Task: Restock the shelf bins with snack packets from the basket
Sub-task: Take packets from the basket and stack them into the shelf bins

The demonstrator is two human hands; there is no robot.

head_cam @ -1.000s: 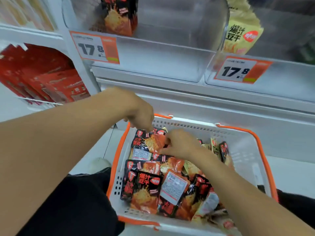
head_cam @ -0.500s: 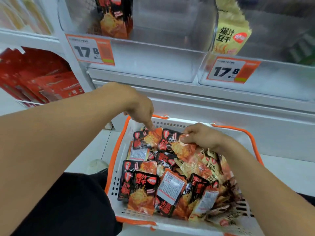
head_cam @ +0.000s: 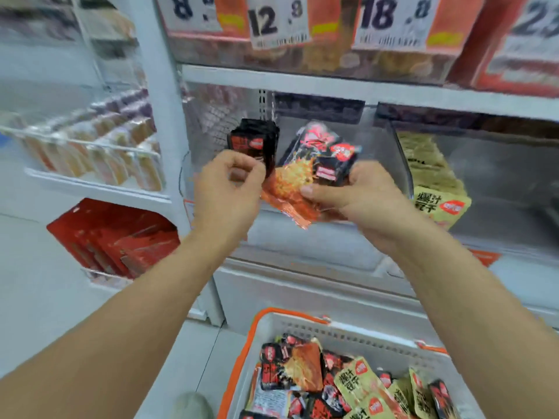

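Note:
My right hand (head_cam: 360,201) grips a bundle of black-and-orange snack packets (head_cam: 308,167), raised in front of a clear shelf bin (head_cam: 302,243). The curled fingers of my left hand (head_cam: 227,189) pinch the bundle's left edge. One black packet (head_cam: 254,143) stands upright inside that bin, just behind my left hand. Below, the white basket with an orange rim (head_cam: 272,319) holds several more black-orange and yellow packets (head_cam: 302,367). The view is blurred by motion.
The neighbouring bin to the right holds yellow packets (head_cam: 438,192). Price tags (head_cam: 278,22) hang on the shelf above. Red packs (head_cam: 112,237) fill a lower left rack, and a wire rack of pale packs (head_cam: 90,149) sits above them.
Both hands have risen out of the basket to the shelf bin, the right carrying a bundle of packets. The camera has tilted up, so the basket now lies at the bottom edge.

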